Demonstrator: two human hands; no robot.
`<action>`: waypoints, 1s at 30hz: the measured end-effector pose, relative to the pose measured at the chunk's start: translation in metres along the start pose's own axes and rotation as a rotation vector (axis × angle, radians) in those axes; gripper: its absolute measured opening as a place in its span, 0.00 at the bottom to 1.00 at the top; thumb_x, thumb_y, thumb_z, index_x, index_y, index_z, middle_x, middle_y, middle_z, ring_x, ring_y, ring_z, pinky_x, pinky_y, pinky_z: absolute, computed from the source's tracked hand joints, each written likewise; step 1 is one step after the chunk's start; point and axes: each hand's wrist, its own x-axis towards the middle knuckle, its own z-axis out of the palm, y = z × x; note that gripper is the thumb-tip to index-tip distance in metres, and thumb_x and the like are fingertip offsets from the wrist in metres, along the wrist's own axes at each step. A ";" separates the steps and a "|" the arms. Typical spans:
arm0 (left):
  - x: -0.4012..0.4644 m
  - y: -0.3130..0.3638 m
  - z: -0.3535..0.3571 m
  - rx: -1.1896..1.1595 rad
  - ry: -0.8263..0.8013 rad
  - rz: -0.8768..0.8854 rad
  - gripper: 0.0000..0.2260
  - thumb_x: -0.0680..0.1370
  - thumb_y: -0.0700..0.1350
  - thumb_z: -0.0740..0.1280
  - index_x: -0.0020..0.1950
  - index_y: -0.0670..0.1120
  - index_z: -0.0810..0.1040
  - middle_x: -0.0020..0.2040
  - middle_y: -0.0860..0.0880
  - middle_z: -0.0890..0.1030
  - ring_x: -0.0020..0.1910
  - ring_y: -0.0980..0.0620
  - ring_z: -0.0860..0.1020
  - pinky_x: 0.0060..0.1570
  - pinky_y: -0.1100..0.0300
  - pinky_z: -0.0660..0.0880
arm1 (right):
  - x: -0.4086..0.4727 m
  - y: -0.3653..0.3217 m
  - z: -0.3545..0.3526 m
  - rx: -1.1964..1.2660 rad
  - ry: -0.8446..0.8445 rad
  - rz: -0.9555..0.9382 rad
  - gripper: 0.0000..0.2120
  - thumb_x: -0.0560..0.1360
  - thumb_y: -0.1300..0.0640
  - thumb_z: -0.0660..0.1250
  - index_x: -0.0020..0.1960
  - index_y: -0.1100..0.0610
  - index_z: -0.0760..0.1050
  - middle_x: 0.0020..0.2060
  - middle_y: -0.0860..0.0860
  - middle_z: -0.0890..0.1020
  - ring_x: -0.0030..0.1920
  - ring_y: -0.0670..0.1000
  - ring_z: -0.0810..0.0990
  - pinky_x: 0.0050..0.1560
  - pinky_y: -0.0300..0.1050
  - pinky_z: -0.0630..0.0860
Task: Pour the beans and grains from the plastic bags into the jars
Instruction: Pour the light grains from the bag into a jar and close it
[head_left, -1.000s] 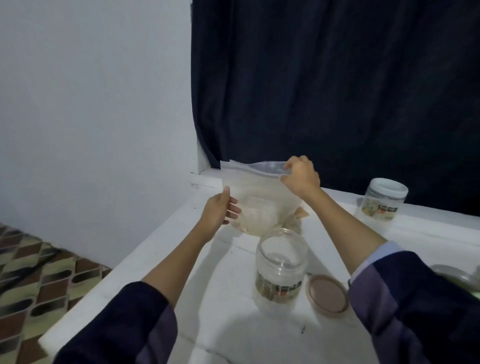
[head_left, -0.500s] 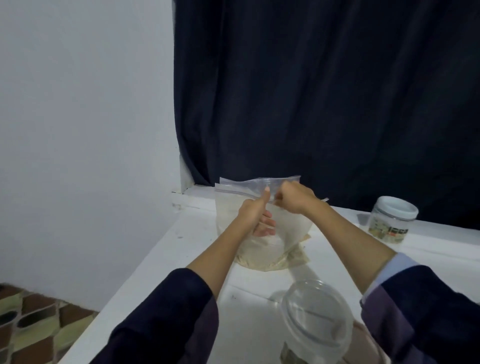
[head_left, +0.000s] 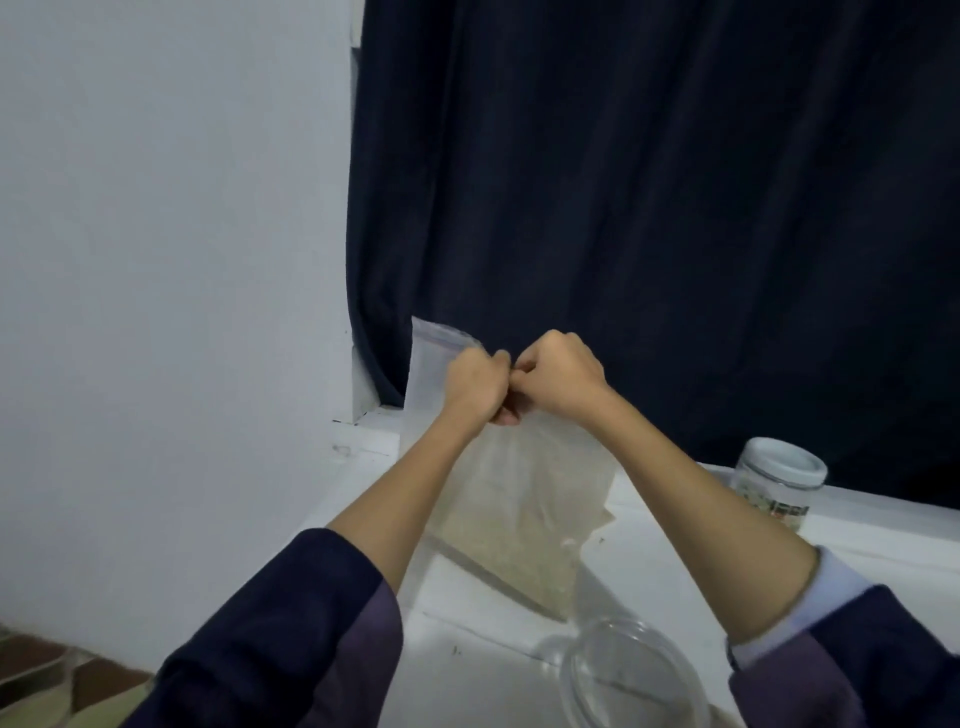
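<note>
We count two jars, an open jar (head_left: 636, 675) and a lidded jar (head_left: 777, 488), one plastic bag (head_left: 514, 509), and two hands.

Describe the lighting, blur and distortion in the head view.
Head view: dim, bluish light; the dark curtain shows almost no detail. Soft focus blurs both hands and the plastic bag. Wide-angle stretch enlarges the open jar, cropped at the bottom edge. No glare.

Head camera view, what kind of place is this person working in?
Probably a home room, not a workshop: a white counter against a plain wall, a dark curtain, patterned floor tiles.
</note>
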 end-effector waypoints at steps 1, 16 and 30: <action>0.000 0.005 -0.002 0.017 0.006 0.029 0.18 0.79 0.41 0.54 0.37 0.32 0.77 0.30 0.35 0.79 0.21 0.46 0.75 0.27 0.57 0.74 | 0.000 -0.001 -0.005 0.074 0.012 0.000 0.11 0.73 0.59 0.65 0.34 0.61 0.80 0.34 0.56 0.83 0.38 0.56 0.81 0.39 0.51 0.79; -0.042 -0.057 -0.057 0.145 -0.429 -0.288 0.15 0.81 0.44 0.56 0.42 0.36 0.75 0.28 0.45 0.80 0.29 0.46 0.81 0.29 0.62 0.76 | -0.036 0.009 0.044 0.495 -0.583 0.279 0.13 0.79 0.50 0.65 0.44 0.59 0.77 0.34 0.51 0.77 0.32 0.48 0.73 0.34 0.39 0.73; -0.059 -0.078 -0.077 -0.307 -0.339 -0.380 0.19 0.83 0.48 0.57 0.55 0.33 0.78 0.44 0.38 0.82 0.35 0.49 0.83 0.39 0.60 0.81 | -0.030 -0.014 0.067 0.619 -0.640 0.259 0.13 0.77 0.55 0.69 0.36 0.62 0.75 0.31 0.54 0.76 0.27 0.46 0.77 0.25 0.35 0.74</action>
